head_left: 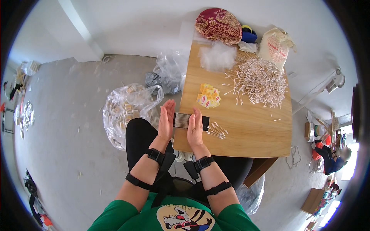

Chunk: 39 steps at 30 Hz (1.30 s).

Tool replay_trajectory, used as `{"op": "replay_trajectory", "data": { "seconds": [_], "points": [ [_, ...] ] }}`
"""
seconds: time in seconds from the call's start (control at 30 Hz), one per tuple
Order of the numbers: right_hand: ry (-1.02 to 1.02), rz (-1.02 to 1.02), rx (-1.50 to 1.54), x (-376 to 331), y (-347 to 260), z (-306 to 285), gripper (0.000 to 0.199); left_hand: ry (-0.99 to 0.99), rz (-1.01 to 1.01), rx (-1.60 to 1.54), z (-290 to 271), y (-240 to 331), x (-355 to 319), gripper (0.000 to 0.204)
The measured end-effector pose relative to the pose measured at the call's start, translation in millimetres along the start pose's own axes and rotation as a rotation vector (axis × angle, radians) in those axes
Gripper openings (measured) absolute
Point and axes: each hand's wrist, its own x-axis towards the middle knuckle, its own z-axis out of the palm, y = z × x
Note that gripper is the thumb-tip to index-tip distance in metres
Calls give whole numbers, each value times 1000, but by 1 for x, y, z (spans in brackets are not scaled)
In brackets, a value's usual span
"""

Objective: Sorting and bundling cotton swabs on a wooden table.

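Observation:
A row of cotton swabs (182, 120) lies side by side on a flat black holder (206, 122) at the table's near left edge. My left hand (166, 120) is upright at the left end of the row, fingers stretched out, palm turned inward. Facing it, my right hand (195, 129) stands over the holder by the row's right end, fingers straight too. I cannot tell whether the palms touch the swab tips. Just right of the holder, several loose swabs (218, 130) lie on the wood. Yellow, white and red printed cards (208, 96) are piled beyond my hands.
The wooden table (246, 136) carries a large heap of swabs (263, 82), clear plastic bags (218, 56), a cloth bag (274, 48) and a patterned red cushion (219, 26). Left of it, a clear bag of small packs (125, 111) stands on the floor. A person (334, 158) sits far right.

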Motion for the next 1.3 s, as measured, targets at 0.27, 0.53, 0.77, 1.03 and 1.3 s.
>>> {"op": "replay_trajectory", "data": {
  "seconds": [0.27,0.53,0.77,1.03,1.3],
  "points": [
    [-58,-48,-91,-10,-9,-25,40,79,59,-70,-13,19,-1,62],
    [139,-85,-369,36,3,-75,15,-159,157,348,12,1,-39,55],
    [-48,102,-810,101,2,-85,29,-99,116,221,28,-2,-27,58],
    [-128,-94,-943,112,5,-55,32,-120,-16,192,19,-18,-15,62],
    [-184,8,-875,117,-2,-52,24,-64,-44,192,23,-14,-15,60]
  ]
}}
